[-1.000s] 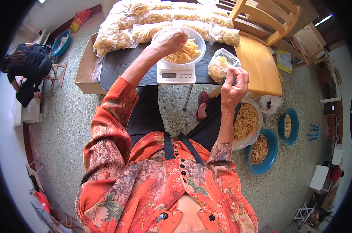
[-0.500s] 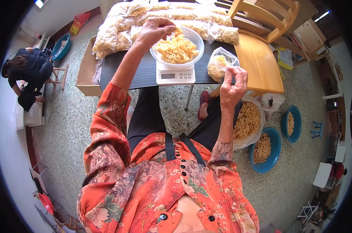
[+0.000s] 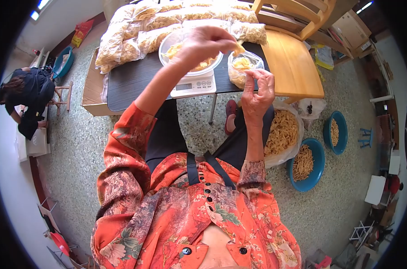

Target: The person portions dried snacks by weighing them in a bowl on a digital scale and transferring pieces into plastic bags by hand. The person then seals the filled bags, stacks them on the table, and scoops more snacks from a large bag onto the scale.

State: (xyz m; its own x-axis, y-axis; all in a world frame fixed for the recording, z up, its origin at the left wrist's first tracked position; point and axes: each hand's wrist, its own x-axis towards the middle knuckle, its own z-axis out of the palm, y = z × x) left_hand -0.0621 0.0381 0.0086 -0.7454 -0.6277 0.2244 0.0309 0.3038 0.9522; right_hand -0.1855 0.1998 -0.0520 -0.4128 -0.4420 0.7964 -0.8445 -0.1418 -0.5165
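Observation:
My left hand [image 3: 208,45] is above the space between the bowl and the small bag, its fingers pinching some dried yellowish strips [image 3: 237,48]. Under my left forearm is a clear plastic bowl [image 3: 166,42] of the same strips, on a white scale [image 3: 206,85]. My right hand [image 3: 258,92] holds the rim of a small clear plastic bag [image 3: 236,78], which stands upright with its mouth open and strips inside. Both bowl and bag are on the dark table [image 3: 136,83].
Filled bags [image 3: 154,40] are piled along the table's back. A wooden chair [image 3: 293,67] adjoins the right side. On the floor are a large bag of strips [image 3: 282,132] and blue basins [image 3: 317,157]. Another person [image 3: 28,92] sits at far left.
My left hand has moved right, from over the bowl toward the small bag, carrying strips. The bag's mouth is wider. The view has shifted slightly.

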